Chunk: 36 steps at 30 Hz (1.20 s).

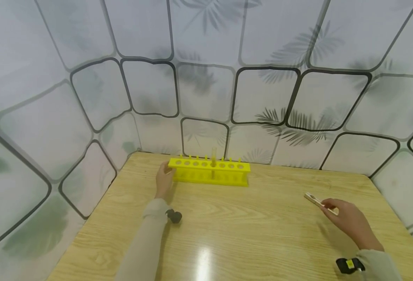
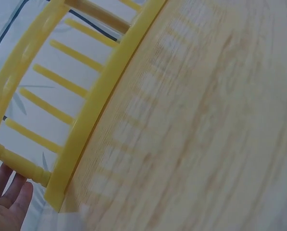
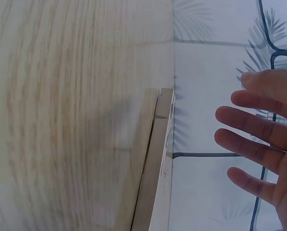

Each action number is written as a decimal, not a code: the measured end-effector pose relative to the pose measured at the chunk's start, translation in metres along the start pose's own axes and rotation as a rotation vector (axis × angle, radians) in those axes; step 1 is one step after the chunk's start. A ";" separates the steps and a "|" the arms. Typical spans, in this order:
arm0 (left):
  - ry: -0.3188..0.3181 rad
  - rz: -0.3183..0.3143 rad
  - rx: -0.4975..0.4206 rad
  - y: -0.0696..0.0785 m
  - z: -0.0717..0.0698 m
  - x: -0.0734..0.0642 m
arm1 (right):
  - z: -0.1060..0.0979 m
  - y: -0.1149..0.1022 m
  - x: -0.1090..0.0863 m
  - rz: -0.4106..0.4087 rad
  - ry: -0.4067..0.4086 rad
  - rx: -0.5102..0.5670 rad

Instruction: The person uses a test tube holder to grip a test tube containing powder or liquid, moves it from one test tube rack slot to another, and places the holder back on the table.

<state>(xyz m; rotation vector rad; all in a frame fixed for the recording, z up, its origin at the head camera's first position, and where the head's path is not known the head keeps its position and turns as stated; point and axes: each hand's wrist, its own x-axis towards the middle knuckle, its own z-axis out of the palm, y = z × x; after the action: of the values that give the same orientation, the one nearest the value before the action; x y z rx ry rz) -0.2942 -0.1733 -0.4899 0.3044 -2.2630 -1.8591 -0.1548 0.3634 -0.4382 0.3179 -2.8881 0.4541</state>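
A yellow test tube rack (image 1: 210,182) stands near the back of the table, with one clear test tube (image 1: 213,153) upright in a middle hole. My left hand (image 1: 164,180) is at the rack's left end. In the left wrist view its fingers (image 2: 19,199) curl behind the end post (image 2: 20,162), with the thumb partly cut off by the frame edge. Toward the right, my right hand (image 1: 348,220) is beside a wooden test tube clamp (image 1: 312,199). The right wrist view shows the clamp (image 3: 156,159) apart from the fingers (image 3: 249,120), which are extended and spread.
The wood-grain table (image 1: 227,218) meets a patterned wall covering (image 1: 206,89) at the back and sides. Pegs (image 2: 40,134) line the rack's rear edge. A dark wrist strap device (image 1: 174,216) is on the left wrist, another (image 1: 348,265) on the right.
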 end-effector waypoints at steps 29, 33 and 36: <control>-0.115 0.026 -0.017 -0.003 -0.002 0.002 | 0.004 0.030 0.003 0.079 -0.101 0.026; -0.121 0.009 0.013 -0.005 -0.003 0.007 | 0.004 0.031 0.003 0.081 -0.103 0.028; -0.121 0.002 0.027 -0.007 -0.004 0.010 | 0.004 0.033 0.003 0.088 -0.110 0.022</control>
<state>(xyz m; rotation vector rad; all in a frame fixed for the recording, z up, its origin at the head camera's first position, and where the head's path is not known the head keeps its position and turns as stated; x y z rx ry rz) -0.3026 -0.1809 -0.4956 0.1986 -2.3672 -1.8959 -0.1668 0.3922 -0.4507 0.2259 -3.0153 0.4991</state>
